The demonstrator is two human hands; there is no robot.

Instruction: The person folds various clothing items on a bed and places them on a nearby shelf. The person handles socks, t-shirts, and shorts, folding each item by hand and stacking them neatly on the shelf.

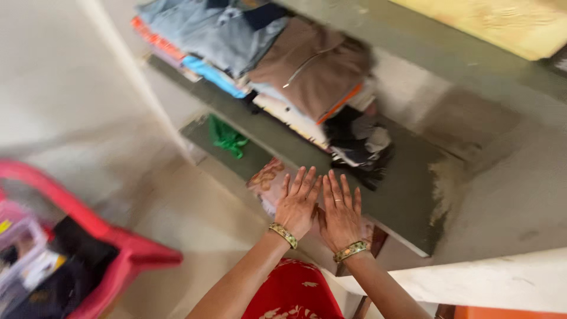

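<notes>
Pressing flat, both hands, left hand (297,208) & right hand (341,215), fingers open, side by side on the folded cloth (267,180), which sticks out to the left.

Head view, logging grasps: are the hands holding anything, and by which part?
Nothing is gripped. The left hand and right hand lie flat, fingers spread, on a folded patterned cloth at the shelf edge.

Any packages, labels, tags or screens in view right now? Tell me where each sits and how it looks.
Clear plastic packet: in the red basket at lower left, see-through with pinkish contents.
Small yellow tag: on that packet's left edge, too blurred to make out.
No signs or screens in view.
</notes>
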